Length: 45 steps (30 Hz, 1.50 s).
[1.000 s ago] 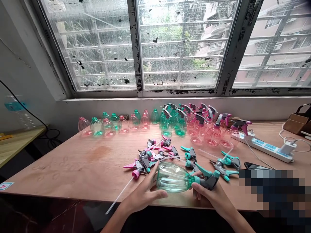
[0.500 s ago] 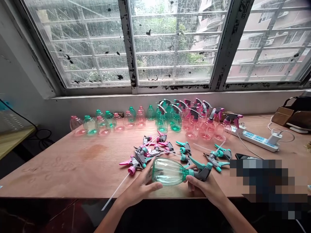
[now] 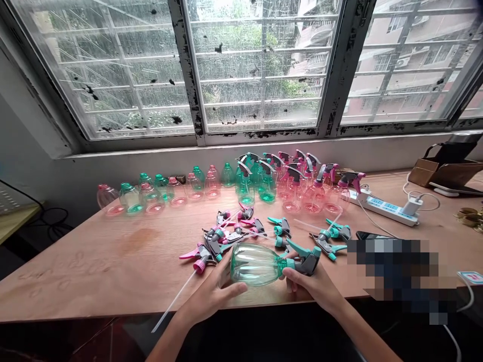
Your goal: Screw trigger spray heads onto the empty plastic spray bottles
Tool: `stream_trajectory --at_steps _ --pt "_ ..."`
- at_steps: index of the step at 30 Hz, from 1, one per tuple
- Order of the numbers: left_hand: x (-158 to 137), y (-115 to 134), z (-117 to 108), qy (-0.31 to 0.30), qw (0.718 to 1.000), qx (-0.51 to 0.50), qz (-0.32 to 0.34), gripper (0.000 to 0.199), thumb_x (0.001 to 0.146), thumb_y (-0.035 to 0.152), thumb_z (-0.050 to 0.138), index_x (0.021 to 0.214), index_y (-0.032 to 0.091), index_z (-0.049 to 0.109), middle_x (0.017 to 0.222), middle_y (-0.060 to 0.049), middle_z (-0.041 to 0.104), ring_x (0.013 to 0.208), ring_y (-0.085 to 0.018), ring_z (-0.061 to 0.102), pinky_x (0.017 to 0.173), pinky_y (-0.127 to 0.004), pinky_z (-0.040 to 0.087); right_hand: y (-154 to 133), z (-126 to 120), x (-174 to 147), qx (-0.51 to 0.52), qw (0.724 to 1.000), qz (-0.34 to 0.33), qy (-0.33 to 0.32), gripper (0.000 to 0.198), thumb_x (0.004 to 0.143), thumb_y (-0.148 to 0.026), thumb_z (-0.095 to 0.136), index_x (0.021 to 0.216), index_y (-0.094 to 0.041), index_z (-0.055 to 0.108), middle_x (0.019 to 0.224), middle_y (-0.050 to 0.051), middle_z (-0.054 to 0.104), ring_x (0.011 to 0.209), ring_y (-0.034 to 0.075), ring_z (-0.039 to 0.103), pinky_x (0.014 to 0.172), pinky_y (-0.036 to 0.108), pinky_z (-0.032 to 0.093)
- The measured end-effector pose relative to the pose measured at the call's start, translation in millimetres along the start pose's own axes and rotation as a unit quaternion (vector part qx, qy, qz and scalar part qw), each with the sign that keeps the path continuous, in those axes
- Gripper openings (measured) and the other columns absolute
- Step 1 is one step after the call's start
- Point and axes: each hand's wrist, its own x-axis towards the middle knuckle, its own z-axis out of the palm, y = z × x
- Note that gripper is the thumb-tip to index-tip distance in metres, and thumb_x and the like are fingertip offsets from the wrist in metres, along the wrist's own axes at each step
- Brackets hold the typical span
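Observation:
A clear green spray bottle lies sideways between my hands above the table's front edge, its base to the left. Its teal and grey trigger sprayer sits at the neck, pointing right. My left hand cups the base end, thumb in front, with its other fingers partly behind the bottle. At the neck, my right hand pinches the teal collar between thumb and fingers. Just beyond lie loose trigger sprayers: pink and grey ones to the left, teal and grey ones to the right.
Capless pink and green bottles stand along the back left. Bottles with sprayers fitted crowd the back middle. A white power strip, a phone and a brown case are at the right. One sprayer's tube overhangs the front edge.
The whole view has shifted a little to the right. Both hands keep hold of the bottle in nearly the same pose, with the sprayer at its neck.

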Motion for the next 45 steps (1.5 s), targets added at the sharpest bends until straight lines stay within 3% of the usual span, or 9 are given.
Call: stream_trajectory --at_steps 7,13,20,27,32,36,40,42,45 --pt "0 -4 0 -0.01 1.0 -0.005 0.02 0.107 0.09 0.026 0.073 0.16 0.037 -0.008 0.171 -0.003 0.016 0.157 -0.029 0.016 0.127 -0.046 0.021 -2 1 -2 0.011 1.0 -0.002 0.007 0.034 0.084 -0.046 0.079 0.094 -0.019 0.061 0.067 0.0 0.072 0.05 0.013 0.06 0.051 0.025 0.046" --pt "1 -3 -1 -0.009 1.0 0.004 0.002 0.09 0.092 0.034 0.069 0.161 0.038 0.01 0.169 0.0 0.024 0.155 -0.031 0.024 0.126 -0.047 0.025 -1 0 -1 0.001 1.0 0.003 -0.002 0.036 0.083 -0.048 0.079 0.097 -0.019 0.064 0.068 0.0 0.072 0.052 0.013 0.059 0.052 0.025 0.047" --pt "1 -4 1 -0.011 1.0 -0.007 0.016 0.108 0.089 0.028 0.073 0.16 0.037 -0.007 0.171 -0.003 0.018 0.156 -0.03 0.02 0.126 -0.047 0.024 2 1 0 0.023 1.0 -0.002 0.008 0.034 0.083 -0.045 0.08 0.096 -0.02 0.061 0.068 0.0 0.072 0.05 0.013 0.06 0.051 0.026 0.047" --pt "-2 2 0 0.011 1.0 0.008 -0.015 0.093 0.091 0.039 0.071 0.161 0.037 0.011 0.168 -0.002 0.028 0.155 -0.033 0.021 0.124 -0.049 0.029 -2 2 -1 0.009 1.0 0.0 0.008 0.039 0.082 -0.049 0.08 0.099 -0.019 0.062 0.069 0.002 0.073 0.05 0.014 0.059 0.05 0.026 0.047" --pt "0 0 1 -0.023 0.999 -0.022 0.014 0.103 0.09 0.027 0.073 0.159 0.043 -0.001 0.168 -0.001 0.028 0.149 -0.03 0.038 0.123 -0.047 0.033 6 -2 -1 0.025 0.999 0.006 0.034 0.035 0.085 -0.047 0.079 0.098 -0.02 0.06 0.07 0.002 0.075 0.048 0.013 0.06 0.05 0.025 0.046" --pt "0 -3 0 -0.017 0.999 -0.03 0.014 0.111 0.087 0.027 0.076 0.159 0.04 -0.007 0.169 -0.004 0.024 0.15 -0.031 0.036 0.123 -0.049 0.032 7 -3 -1 0.018 1.0 0.009 0.021 0.034 0.085 -0.046 0.078 0.096 -0.02 0.06 0.07 0.002 0.075 0.05 0.013 0.059 0.052 0.025 0.046" --pt "0 -4 -2 0.001 1.0 -0.018 0.002 0.098 0.089 0.035 0.074 0.161 0.037 0.007 0.169 -0.001 0.023 0.155 -0.032 0.023 0.126 -0.049 0.025 4 -2 -1 0.005 1.0 -0.005 -0.01 0.031 0.087 -0.044 0.077 0.094 -0.019 0.063 0.071 0.002 0.073 0.052 0.012 0.059 0.053 0.025 0.046" --pt "-1 -4 -2 -0.006 1.0 -0.015 0.007 0.091 0.09 0.034 0.072 0.161 0.038 0.014 0.169 0.0 0.025 0.154 -0.03 0.026 0.126 -0.047 0.024 3 -1 -1 0.008 1.0 -0.007 -0.005 0.031 0.087 -0.044 0.077 0.095 -0.019 0.062 0.071 0.001 0.073 0.052 0.012 0.059 0.052 0.025 0.045" --pt "-1 -4 0 -0.015 1.0 -0.018 0.017 0.097 0.089 0.028 0.074 0.16 0.043 0.009 0.169 0.002 0.024 0.152 -0.028 0.033 0.125 -0.045 0.028 3 0 -1 0.019 1.0 -0.006 0.015 0.034 0.086 -0.045 0.078 0.098 -0.019 0.06 0.069 0.001 0.073 0.049 0.012 0.058 0.05 0.025 0.044"
